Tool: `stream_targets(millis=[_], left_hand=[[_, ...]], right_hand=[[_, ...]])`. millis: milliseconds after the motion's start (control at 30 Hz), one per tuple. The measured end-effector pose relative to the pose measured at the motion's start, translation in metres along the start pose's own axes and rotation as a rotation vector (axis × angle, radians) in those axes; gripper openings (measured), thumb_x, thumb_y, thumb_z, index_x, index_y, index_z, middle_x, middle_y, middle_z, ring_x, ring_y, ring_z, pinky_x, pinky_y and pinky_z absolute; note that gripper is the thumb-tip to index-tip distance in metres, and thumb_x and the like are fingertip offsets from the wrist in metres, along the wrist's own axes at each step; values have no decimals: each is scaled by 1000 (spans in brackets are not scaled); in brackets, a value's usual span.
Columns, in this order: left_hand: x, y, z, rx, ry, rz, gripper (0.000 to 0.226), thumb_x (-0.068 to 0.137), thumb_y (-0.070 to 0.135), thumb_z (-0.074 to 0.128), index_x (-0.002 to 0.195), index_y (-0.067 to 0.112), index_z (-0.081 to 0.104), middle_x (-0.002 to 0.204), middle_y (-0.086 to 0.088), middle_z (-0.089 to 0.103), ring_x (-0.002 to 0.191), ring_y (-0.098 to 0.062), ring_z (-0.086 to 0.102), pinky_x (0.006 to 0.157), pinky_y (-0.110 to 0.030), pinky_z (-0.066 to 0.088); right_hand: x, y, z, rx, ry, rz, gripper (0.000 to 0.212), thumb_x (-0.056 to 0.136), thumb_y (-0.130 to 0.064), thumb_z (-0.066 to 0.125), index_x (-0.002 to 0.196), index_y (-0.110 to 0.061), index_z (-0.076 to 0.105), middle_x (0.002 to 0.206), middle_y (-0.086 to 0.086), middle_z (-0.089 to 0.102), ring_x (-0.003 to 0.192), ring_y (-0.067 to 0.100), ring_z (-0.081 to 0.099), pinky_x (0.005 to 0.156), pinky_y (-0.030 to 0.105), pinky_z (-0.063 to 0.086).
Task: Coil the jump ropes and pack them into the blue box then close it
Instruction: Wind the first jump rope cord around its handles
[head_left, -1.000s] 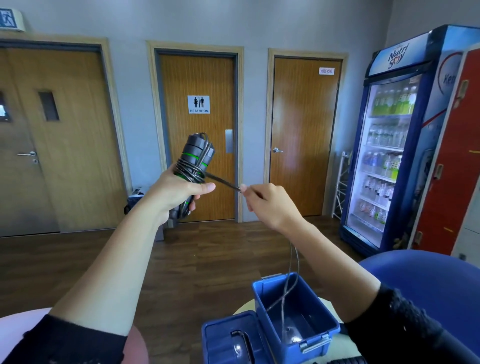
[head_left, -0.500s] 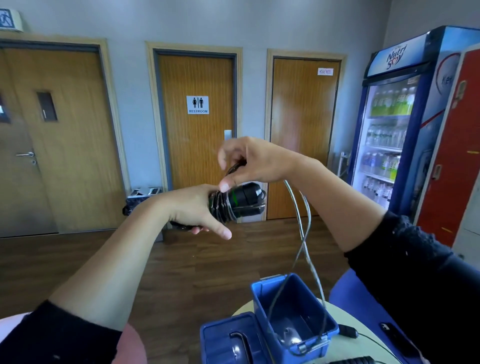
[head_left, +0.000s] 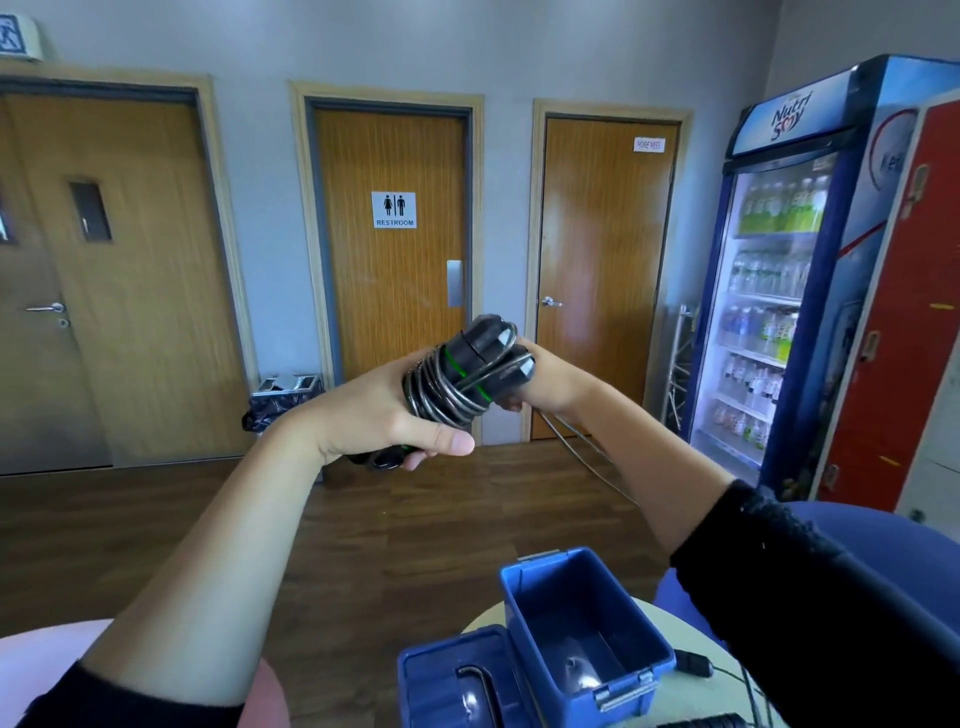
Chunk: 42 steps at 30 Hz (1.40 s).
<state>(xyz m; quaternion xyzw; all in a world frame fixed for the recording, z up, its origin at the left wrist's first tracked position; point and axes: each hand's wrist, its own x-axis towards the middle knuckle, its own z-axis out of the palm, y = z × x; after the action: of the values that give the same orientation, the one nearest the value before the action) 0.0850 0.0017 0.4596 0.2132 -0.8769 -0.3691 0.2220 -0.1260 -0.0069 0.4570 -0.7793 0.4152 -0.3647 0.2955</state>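
One jump rope (head_left: 456, 385) in left hand (head_left: 371, 415)

Rope bundle (head_left: 467, 374): gripped in left hand (head_left: 374, 421), right hand (head_left: 550, 384) just behind; above the box.
Box (head_left: 618, 597): on table (head_left: 675, 701), lid (head_left: 436, 675) touching its left side.

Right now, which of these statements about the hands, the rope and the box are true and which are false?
1. The left hand grips the handles. True.
2. The lid is on the box. False: the box is open and the lid lies beside it.
3. The cord is wound round the handles. True.
4. The right hand rests on the box. False: it is up at the handles, well above the box.
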Motion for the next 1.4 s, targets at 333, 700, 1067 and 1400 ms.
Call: stream_targets(millis=[333, 700, 1067, 1400], left_hand=[[2, -6, 8, -164, 92, 151, 14, 82, 18, 71, 94, 24, 70, 60, 1, 61, 51, -25, 49, 63, -31, 47], [9, -24, 9, -208, 311, -72, 37, 71, 24, 81, 89, 6, 53, 59, -10, 56, 47, -25, 49, 52, -33, 47], [20, -27, 13, 208, 662, -493, 82, 61, 19, 88, 127, 20, 38, 86, -3, 64, 48, -21, 59, 48, -30, 50], [16, -17, 23, 545, 234, -644, 111, 57, 55, 85, 146, 27, 24, 102, -8, 65, 57, -20, 66, 62, -33, 57]], right_hand=[[-15, 20, 35, 149, 93, 115, 54, 105, -37, 22, 61, -13, 40, 49, -8, 28, 41, 5, 23, 43, 19, 21], [-28, 27, 55, -25, 290, 244, 61, 100, -52, 27, 56, -16, 47, 35, -11, 41, 33, 1, 39, 48, 19, 30], [-37, 13, 54, -471, 152, 424, 41, 101, -47, 34, 91, -18, 60, 83, 1, 60, 74, 19, 57, 67, 32, 46], [-48, -58, 24, -984, 1, -205, 11, 94, -23, 54, 95, -18, 63, 86, -8, 64, 76, 11, 58, 58, 22, 39]])
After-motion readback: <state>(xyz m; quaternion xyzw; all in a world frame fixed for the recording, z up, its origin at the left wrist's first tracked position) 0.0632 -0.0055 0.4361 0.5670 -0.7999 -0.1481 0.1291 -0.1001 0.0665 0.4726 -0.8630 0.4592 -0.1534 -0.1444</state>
